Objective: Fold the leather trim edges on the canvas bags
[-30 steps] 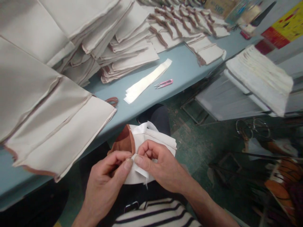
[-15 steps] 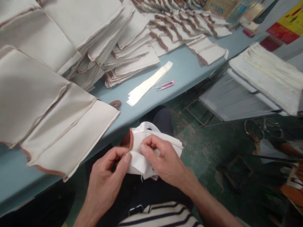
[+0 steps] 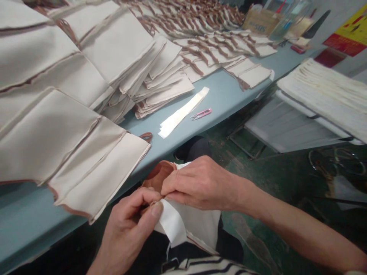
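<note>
On our side of counter (image 3: 226,88): piece (image 3: 200,221), likely soft, light, floppy — best held at brown edge (image 3: 173,165). Our left hand (image 3: 130,219) pinches edge, strip (image 3: 173,225) hanging from pinch; our right hand (image 3: 203,183) — fingers (image 3: 177,181) narrow, pinching edge just beside left.

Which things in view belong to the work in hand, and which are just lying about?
In the work:
White-and-brown fabric piece, pinched by left hand and right hand
White strip overlying it

Lying about, untouched:
Long pale strips, possibly for this work
Pink-handled metal snips, likewise
Stacked cream, brown-edged panels
Brown cardboard box
</note>
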Motion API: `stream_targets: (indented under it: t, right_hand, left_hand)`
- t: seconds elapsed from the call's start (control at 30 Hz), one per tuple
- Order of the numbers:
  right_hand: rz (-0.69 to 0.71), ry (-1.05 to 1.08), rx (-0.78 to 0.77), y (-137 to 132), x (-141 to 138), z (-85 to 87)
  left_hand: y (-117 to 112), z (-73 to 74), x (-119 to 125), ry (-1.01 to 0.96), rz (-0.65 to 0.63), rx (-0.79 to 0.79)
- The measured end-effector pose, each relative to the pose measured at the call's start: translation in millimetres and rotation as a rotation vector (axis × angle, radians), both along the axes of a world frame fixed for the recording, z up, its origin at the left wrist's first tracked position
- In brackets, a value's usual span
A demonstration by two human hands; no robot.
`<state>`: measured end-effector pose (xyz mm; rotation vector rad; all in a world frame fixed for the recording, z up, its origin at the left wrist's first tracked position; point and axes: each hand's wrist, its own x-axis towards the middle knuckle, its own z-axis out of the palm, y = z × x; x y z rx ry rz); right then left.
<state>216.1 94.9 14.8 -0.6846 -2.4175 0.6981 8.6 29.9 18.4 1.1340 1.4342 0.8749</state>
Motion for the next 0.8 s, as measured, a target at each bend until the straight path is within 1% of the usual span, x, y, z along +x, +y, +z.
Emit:
stream_targets:
  t: [0.1, 0.17, 0.23, 0.33, 0.43, 0.5, 0.57, 0.63, 0.7, 0.8]
  right_hand:
    - [0.039, -0.072, 0.072, -3, 4, 1.9]
    - [0.057, -0.131, 0.078, -3, 6, 7.4]
    - [0.066, -0.171, 0.07, -3, 7, 13.5]
    - [0.04, -0.147, 0.063, -4, 4, 17.2]
    - [-0.035, -0.104, 0.129, -6, -4, 12.0]
    - [-0.087, -0.089, 0.181, -6, -7, 6.1]
    - [-0.124, -0.077, 0.18, -4, -8, 1.4]
    - [-0.128, -0.066, 0.138, -1, -8, -0.2]
    - [-0.1, -0.066, 0.102, 1, -7, 1.2]
    - [-0.093, -0.095, 0.136, 2, -10, 5.2]
  left_hand:
    - [0, -3.0, -2, 0.019, -0.04, 0.017]
    - [0, -6.4, -5, 0.03, -0.075, 0.031]
    - [0, -10.5, -8, 0.029, -0.136, 0.059]
    - [0, -16.2, -12, 0.05, -0.183, 0.08]
    - [0, -19.0, -14, 0.066, -0.194, 0.072]
    - [2, -19.1, -14, 0.041, -0.239, 0.085]
    - [5, -18.5, -14, 0.018, -0.268, 0.099]
    - [8, -17.7, -14, 0.009, -0.252, 0.092]
    - [10, -17.2, -13, -0.004, -0.227, 0.072]
    - [11, -16.4, -10, -0.018, -0.166, 0.017]
